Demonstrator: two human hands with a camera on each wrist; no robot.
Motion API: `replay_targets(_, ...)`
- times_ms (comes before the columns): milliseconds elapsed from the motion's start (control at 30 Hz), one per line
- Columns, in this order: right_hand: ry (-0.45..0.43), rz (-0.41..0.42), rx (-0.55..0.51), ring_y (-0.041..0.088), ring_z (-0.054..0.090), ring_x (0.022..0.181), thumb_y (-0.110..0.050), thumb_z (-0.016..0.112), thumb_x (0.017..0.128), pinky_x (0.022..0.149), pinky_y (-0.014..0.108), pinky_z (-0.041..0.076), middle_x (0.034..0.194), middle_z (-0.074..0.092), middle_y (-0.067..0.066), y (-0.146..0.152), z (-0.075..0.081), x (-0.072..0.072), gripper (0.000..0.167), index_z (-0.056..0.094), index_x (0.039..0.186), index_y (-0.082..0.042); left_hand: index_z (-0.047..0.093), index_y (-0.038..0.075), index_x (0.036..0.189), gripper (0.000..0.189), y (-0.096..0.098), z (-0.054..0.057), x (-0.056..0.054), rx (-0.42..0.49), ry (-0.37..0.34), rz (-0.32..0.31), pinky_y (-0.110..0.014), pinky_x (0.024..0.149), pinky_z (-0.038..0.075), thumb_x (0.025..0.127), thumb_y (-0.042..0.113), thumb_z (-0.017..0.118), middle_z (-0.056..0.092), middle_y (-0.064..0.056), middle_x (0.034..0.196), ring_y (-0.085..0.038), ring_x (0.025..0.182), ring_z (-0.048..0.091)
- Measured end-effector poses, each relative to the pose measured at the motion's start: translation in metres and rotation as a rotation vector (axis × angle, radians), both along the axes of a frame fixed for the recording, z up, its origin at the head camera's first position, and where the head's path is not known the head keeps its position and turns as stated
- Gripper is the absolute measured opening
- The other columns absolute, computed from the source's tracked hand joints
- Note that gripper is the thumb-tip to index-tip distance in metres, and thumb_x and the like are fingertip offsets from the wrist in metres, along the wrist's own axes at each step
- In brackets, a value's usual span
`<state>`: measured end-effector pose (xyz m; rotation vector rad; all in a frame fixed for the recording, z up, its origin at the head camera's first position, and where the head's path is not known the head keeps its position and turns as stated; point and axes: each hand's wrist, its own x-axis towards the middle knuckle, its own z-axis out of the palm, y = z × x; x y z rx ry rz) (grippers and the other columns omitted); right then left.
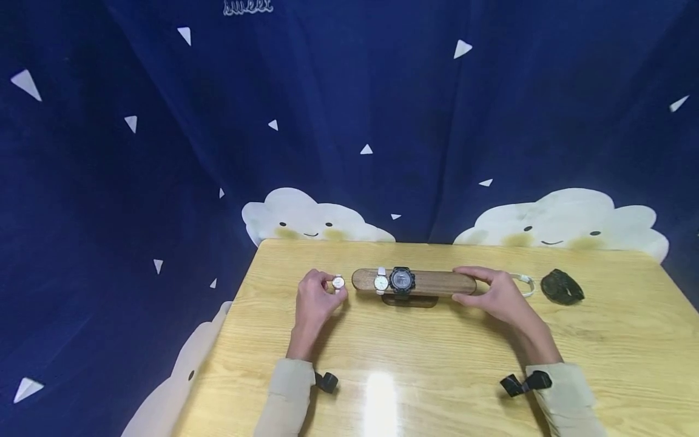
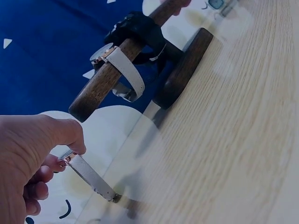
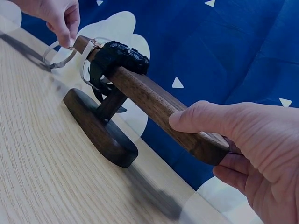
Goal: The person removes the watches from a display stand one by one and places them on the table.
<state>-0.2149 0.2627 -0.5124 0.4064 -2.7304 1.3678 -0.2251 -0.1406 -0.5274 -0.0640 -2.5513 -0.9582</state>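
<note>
My left hand (image 1: 319, 296) pinches a small white-strapped wristwatch (image 1: 338, 283) just off the left end of a wooden watch stand (image 1: 439, 283). In the left wrist view that wristwatch (image 2: 91, 176) hangs with its strap closed in a loop, thumb and fingers at its case. The stand's bar carries a second white-strapped watch (image 1: 381, 282) near its left end and a chunky black watch (image 1: 402, 280) beside it. My right hand (image 1: 494, 294) grips the bar's right end, thumb (image 3: 187, 119) on the near side and fingers partly hidden beneath.
Right of the stand lie a white band-like watch (image 1: 524, 283), partly behind my right hand, and a black watch (image 1: 561, 287) on the wooden table (image 1: 437, 370). The stand's dark base (image 3: 100, 130) rests on the tabletop. A blue curtain (image 1: 349, 91) hangs behind the table.
</note>
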Motion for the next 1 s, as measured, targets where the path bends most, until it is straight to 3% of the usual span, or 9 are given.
replay_targets(400, 0.011, -0.001, 0.006, 0.038, 0.060, 0.130, -0.032, 0.092, 0.081, 0.107, 0.058, 0.048, 0.132, 0.071, 0.012, 0.0017, -0.0019, -0.0011, 0.056, 0.074, 0.131, -0.015, 0.081, 0.004, 0.094, 0.027, 0.0003, -0.0016, -0.0002, -0.033, -0.054, -0.010, -0.032, 0.060, 0.055, 0.070, 0.016, 0.086, 0.064, -0.005, 0.079, -0.016, 0.068, 0.057)
replay_targets(633, 0.028, -0.001, 0.023, 0.033, 0.063, 0.126, -0.034, 0.093, 0.081, 0.100, 0.028, 0.051, 0.131, 0.072, 0.008, 0.0018, -0.0020, -0.0019, 0.055, 0.074, 0.130, -0.018, 0.081, 0.004, 0.096, 0.029, -0.0034, -0.0006, -0.0003, -0.067, -0.090, 0.022, -0.037, 0.062, 0.057, 0.070, 0.017, 0.086, 0.063, -0.003, 0.081, -0.020, 0.069, 0.060)
replay_targets(700, 0.031, 0.002, 0.017, 0.034, 0.063, 0.126, -0.033, 0.093, 0.081, 0.102, 0.034, 0.052, 0.131, 0.072, 0.009, 0.0018, -0.0020, -0.0020, 0.055, 0.074, 0.130, -0.017, 0.080, 0.003, 0.096, 0.029, -0.0048, -0.0011, -0.0008, -0.087, -0.096, 0.028, -0.036, 0.062, 0.058, 0.070, 0.016, 0.085, 0.063, -0.002, 0.082, -0.021, 0.070, 0.061)
replay_targets(833, 0.033, 0.007, 0.010, 0.036, 0.062, 0.127, -0.031, 0.093, 0.081, 0.105, 0.056, 0.050, 0.131, 0.072, 0.011, 0.0015, -0.0013, -0.0017, 0.055, 0.074, 0.130, -0.015, 0.079, 0.002, 0.093, 0.026, -0.0065, -0.0028, -0.0008, -0.128, -0.084, 0.028, -0.037, 0.064, 0.059, 0.071, 0.014, 0.084, 0.064, -0.004, 0.084, -0.023, 0.073, 0.062)
replay_targets(1000, 0.028, 0.000, 0.006, 0.036, 0.062, 0.127, -0.030, 0.093, 0.080, 0.105, 0.057, 0.050, 0.131, 0.072, 0.012, 0.0000, 0.0001, -0.0005, 0.055, 0.074, 0.130, -0.015, 0.079, 0.002, 0.093, 0.026, -0.0067, -0.0053, -0.0002, -0.177, -0.055, 0.019, -0.040, 0.067, 0.061, 0.070, 0.013, 0.083, 0.065, -0.005, 0.084, -0.025, 0.075, 0.065)
